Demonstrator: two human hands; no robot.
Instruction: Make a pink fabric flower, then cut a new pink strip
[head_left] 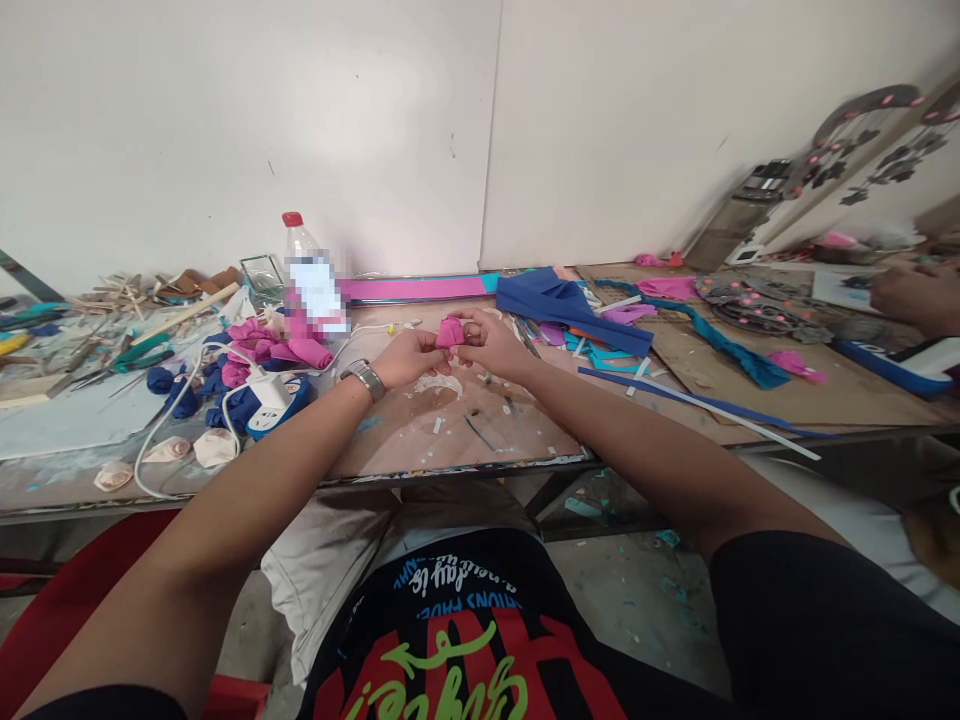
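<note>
Above the middle of the worktable (517,430), a small pink rolled piece (450,334), shaped much like a rosebud, is held between both my hands. The fingers of my left hand (411,360), which wears a metal wristwatch (365,378) at the wrist, pinch its lower left side. My right hand (496,346) grips it from the right with bent fingers. Whether it is paper or cloth I cannot tell. Behind my hands a long pink strip (420,289) lies along the wall, and a wide dark blue piece (547,300) rests to its right.
Left of my hands are pink rolled pieces (259,345), a blue-and-white power strip (277,405) with a white cable, and cream rosettes (216,447). A bottle (294,232) stands behind a lit phone (319,290). At the right are a white strip (735,417) and another person's hand (916,298).
</note>
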